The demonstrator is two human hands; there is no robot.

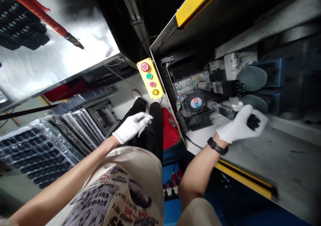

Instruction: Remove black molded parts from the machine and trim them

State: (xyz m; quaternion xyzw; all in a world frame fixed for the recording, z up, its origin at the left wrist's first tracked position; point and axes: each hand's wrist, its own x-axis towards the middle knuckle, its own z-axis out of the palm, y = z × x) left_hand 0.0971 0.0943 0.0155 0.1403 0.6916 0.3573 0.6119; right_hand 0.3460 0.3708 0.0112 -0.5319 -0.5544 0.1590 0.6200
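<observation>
My left hand [134, 126], in a white glove, hangs in front of my dark trousers with its fingers loosely stretched and nothing visible in them. Inside the machine on the right, my gloved right hand [240, 124] is closed around a black part with a pronged end [253, 122]. Fingers and thumb wrap it, so most of its body is hidden. Just beyond that hand, a similar black pronged part [232, 88] sits on a spindle-like holder. Close to my fingertips are a lower holder [224, 111] and two round grey pads [252, 78] on blue blocks.
A yellow control box [150, 78] with several buttons is fixed at the machine's left edge. At upper left, a red-handled tool [57, 28] hangs over a metal table [100, 35] bearing black parts. Stacked trays [37, 149] stand left; a red plastic item [170, 129] is near my legs.
</observation>
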